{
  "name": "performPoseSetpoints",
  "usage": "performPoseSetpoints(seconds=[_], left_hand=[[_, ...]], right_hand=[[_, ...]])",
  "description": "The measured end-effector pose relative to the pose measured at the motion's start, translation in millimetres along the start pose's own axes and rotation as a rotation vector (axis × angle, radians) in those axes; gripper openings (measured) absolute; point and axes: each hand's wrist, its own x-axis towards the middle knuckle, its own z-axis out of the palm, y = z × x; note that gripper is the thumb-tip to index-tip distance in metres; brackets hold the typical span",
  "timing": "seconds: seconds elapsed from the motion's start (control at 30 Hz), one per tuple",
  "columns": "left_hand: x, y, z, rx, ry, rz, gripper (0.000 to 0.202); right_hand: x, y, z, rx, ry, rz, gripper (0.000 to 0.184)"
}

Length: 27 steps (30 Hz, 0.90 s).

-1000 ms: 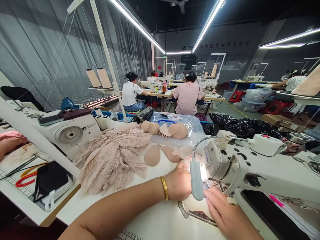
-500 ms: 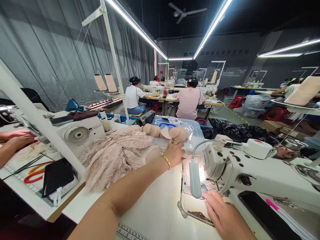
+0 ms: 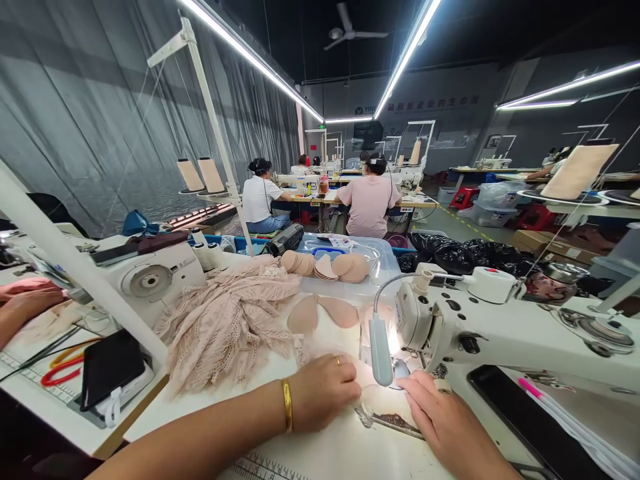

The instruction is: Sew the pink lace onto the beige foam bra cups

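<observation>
My left hand [image 3: 327, 392], with a gold bracelet and a ring, is closed with curled fingers on thin beige fabric [image 3: 325, 345] in front of the sewing machine. My right hand [image 3: 436, 405] lies with its fingers stretched out beside the presser foot, fingertips at the lit sewing area; a thimble-like band is on one finger. Between the hands, pale beige fabric [image 3: 383, 400] covers part of the machine bed. Two beige bra cups [image 3: 303, 316] lie flat beyond my left hand. A grey gooseneck lamp [image 3: 381, 350] hides part of the needle area of the white sewing machine [image 3: 480, 313].
Crumpled beige lace [image 3: 233, 310] is heaped at the left. Stacks of beige pads [image 3: 350, 267] sit on a clear plastic box [image 3: 385, 257]. A black phone [image 3: 525, 420] lies by the machine at right. A co-worker's hand [image 3: 33, 300] shows far left; other people sit ahead.
My left hand has come back from the pads and cups toward me, now closed on fabric beside the machine bed. My right hand stays near the presser foot. The view has shifted slightly.
</observation>
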Motion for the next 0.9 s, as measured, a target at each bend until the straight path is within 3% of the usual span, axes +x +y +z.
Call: performPoseSetpoints(seconds=[0.1, 0.2, 0.4, 0.5, 0.67, 0.8, 0.9], left_hand=[[14, 20, 8.6, -0.034, -0.065, -0.007, 0.019], [34, 22, 6.1, -0.034, -0.111, -0.008, 0.018], [54, 23, 18.2, -0.113, -0.118, -0.111, 0.012], [54, 28, 27.4, -0.236, -0.095, -0.245, 0.01], [54, 31, 30.6, -0.485, -0.05, -0.474, 0.009], [60, 31, 33.9, -0.551, -0.018, -0.526, 0.017], [66, 31, 41.9, -0.625, 0.079, -0.519, 0.022]], right_hand=[[3, -8, -8, 0.021, 0.064, -0.05, 0.023], [8, -16, -17, 0.078, 0.138, -0.12, 0.028], [9, -17, -16, 0.072, 0.067, -0.094, 0.03], [6, -12, -8, 0.063, 0.077, -0.061, 0.037], [3, -7, -7, 0.021, -0.01, -0.058, 0.04], [2, -5, -9, 0.003, 0.005, -0.062, 0.041], [2, -5, -9, 0.035, 0.018, -0.05, 0.038]])
